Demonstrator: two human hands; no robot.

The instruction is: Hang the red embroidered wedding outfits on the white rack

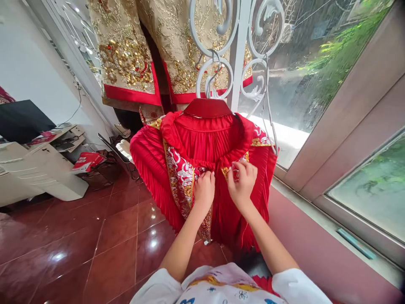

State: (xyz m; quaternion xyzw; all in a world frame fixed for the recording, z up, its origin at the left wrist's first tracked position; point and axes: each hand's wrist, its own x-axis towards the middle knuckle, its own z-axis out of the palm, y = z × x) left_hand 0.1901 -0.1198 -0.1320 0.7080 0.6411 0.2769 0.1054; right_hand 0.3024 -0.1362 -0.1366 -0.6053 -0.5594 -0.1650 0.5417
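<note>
A red pleated garment [218,202] with a gathered neckline hangs in front of me on a hanger [209,109] with a broad dark-red top. Silver and gold embroidered bands [182,169] run down its front and over the shoulders. My left hand [204,190] is closed on the edge of the left front band, just below the neckline. Across the front opening, my right hand [243,182] has its fingers bent in a pinch at the gold-trimmed edge of the other side. The fingertips of both hands are partly hidden against the cloth.
The hanger hooks onto white metal scrollwork [236,63] by the window [316,50]. Beige sequined garments [126,55] with red hems hang behind. An unused wire hanger [271,122] dangles at right. Desks [41,169] with a dark monitor [23,122] stand left, over a red tiled floor [117,249].
</note>
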